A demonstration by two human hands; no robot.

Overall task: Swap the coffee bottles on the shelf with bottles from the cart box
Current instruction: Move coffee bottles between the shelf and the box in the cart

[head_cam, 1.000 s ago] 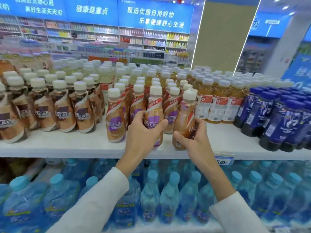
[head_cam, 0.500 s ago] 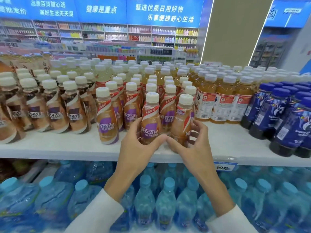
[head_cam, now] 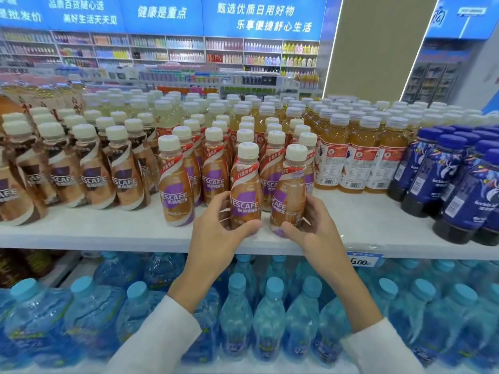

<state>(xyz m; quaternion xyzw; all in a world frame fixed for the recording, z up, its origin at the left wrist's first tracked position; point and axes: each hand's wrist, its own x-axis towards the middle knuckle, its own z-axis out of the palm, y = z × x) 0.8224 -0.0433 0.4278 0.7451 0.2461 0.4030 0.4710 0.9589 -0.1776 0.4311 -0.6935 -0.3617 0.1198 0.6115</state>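
Purple-label Nescafe coffee bottles with cream caps stand in rows on the white shelf. My left hand grips the lower part of one front bottle. My right hand grips the base of the bottle beside it on the right. Both bottles stand upright near the shelf's front edge, close together. Another purple-label bottle stands alone to the left. The cart box is out of view.
Brown-label Nescafe bottles fill the shelf's left, orange tea bottles and dark blue bottles its right. Blue-capped water bottles pack the shelf below. A price tag hangs on the front edge.
The right bottle has been set from tilted to upright. Both hands slid lower on their bottles and drew them closer together near the front edge.
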